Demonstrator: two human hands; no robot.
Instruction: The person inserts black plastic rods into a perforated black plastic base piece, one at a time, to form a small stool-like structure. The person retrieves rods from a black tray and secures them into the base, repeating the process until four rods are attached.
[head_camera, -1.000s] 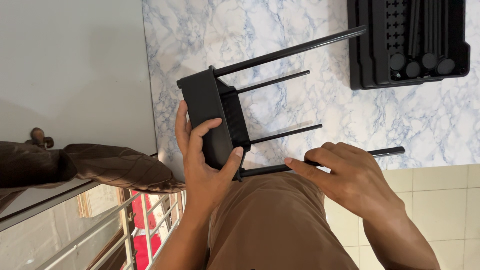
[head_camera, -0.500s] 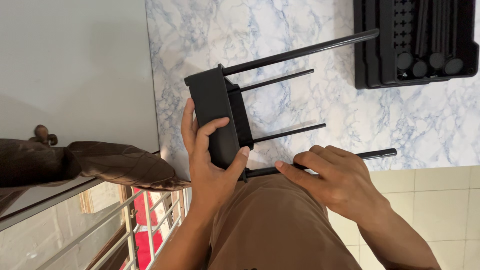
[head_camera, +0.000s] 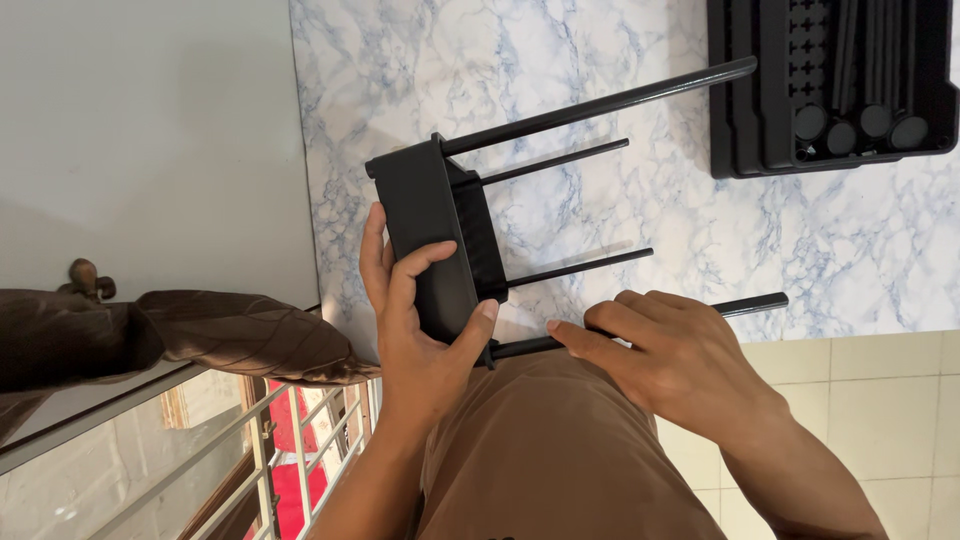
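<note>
Two hands working on a black plastic rack piece with thin rods

Left hand (head_camera: 425, 335) fingers are clasping the flat black plastic panel (head_camera: 432, 235); right hand (head_camera: 680, 360) fingers are pinching its lowest black rod (head_camera: 745, 305), above the marbled floor (head_camera: 600, 60); black parts tray (head_camera: 830, 85) at 1 o'clock.

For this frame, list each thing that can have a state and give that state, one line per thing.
black panel: held upright off the floor, four rods fitted in it
lower thick rod: seated in the panel's corner, under the right hand
left hand: grip closed around the panel
right hand: fingers on the lower thick rod
black tray: lying on the marble floor, parts inside
</note>
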